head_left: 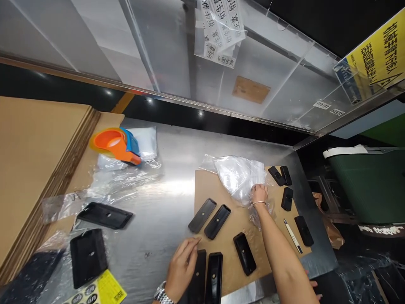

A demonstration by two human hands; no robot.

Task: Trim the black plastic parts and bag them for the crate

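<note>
My right hand [259, 195], with a thin bracelet at the wrist, has its fingers closed on the edge of a stack of clear plastic bags [234, 175]. The bags lie on a brown cardboard sheet [226, 249]. My left hand [182, 264], wearing a metal watch, hovers with loosely bent fingers and nothing visible in them. Beside it are a long black tray [199, 274] and another long black tray [214, 274]. Two smaller black trays [217, 221] lie between my hands, and a black case [244, 253] rests nearer me.
Several small black parts [287, 198] and a white pen [292, 236] lie at right. An orange tape dispenser [117, 143], larger black trays [88, 257] and yellow labels [110, 287] are left, near stacked cardboard [38, 169]. Another person's fingers [312, 285] show at lower right.
</note>
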